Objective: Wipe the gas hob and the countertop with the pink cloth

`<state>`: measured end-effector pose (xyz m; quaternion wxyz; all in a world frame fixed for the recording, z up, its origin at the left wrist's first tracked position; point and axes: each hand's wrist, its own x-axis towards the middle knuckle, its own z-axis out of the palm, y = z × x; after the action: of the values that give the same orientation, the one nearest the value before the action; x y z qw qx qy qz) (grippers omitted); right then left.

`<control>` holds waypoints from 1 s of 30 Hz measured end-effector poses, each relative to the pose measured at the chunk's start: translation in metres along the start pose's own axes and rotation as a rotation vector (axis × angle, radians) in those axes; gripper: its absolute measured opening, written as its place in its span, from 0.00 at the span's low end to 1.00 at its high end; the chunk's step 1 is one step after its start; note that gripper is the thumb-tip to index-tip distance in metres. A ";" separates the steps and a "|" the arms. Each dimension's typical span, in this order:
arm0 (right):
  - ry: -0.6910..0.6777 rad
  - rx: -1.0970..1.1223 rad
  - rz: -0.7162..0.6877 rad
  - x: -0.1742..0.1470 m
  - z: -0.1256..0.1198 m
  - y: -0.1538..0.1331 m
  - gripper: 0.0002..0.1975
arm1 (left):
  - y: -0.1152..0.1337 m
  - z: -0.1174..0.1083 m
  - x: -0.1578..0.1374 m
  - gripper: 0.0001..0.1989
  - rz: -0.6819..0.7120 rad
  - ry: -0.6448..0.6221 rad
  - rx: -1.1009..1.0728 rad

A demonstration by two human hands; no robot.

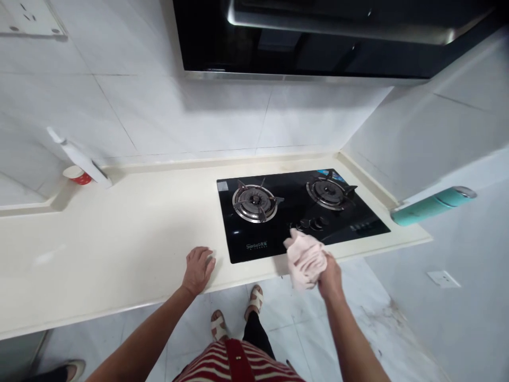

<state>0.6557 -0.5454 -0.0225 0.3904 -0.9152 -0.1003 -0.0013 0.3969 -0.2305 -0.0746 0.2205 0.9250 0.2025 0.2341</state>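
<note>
A crumpled pale pink cloth [305, 260] is gripped in my right hand [331, 277], held over the front edge of the black gas stove [254, 239]. The cloth hides part of the stove's front and sits just before the control knobs [312, 224]. My left hand [198, 269] rests on the cream countertop [135, 233] near its front edge, left of the stove, with its fingers loosely bent and nothing in them. Two burners, the left one [255, 202] and the right one [329, 193], carry metal pot supports.
A teal cylindrical can [433, 206] stands at the counter's right end. In the back left corner are a red and white cup [77, 175] and a white upright piece [81, 158]. A black range hood [310, 58] overhangs the stove. Another person's shoe [75, 369] shows at lower left.
</note>
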 end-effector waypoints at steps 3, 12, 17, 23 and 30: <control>0.176 -0.119 0.073 0.027 -0.001 0.025 0.27 | 0.001 -0.001 0.000 0.14 0.003 -0.022 0.037; -0.340 -0.150 -0.451 -0.113 0.123 -0.061 0.18 | 0.003 -0.001 0.001 0.16 -0.023 -0.052 -0.004; -0.656 0.261 -0.441 -0.149 0.151 -0.110 0.15 | 0.000 -0.002 -0.003 0.16 -0.034 0.027 -0.093; -0.548 0.567 -0.102 -0.059 0.140 -0.126 0.23 | -0.002 -0.003 -0.005 0.16 -0.050 0.099 -0.088; -0.197 0.281 -0.152 0.028 0.110 -0.088 0.28 | -0.005 0.000 -0.012 0.19 -0.053 0.133 -0.066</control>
<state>0.6583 -0.4018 -0.0341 0.5012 -0.8372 -0.2062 0.0731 0.3857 -0.2318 -0.0814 0.2430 0.8940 0.2334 0.2954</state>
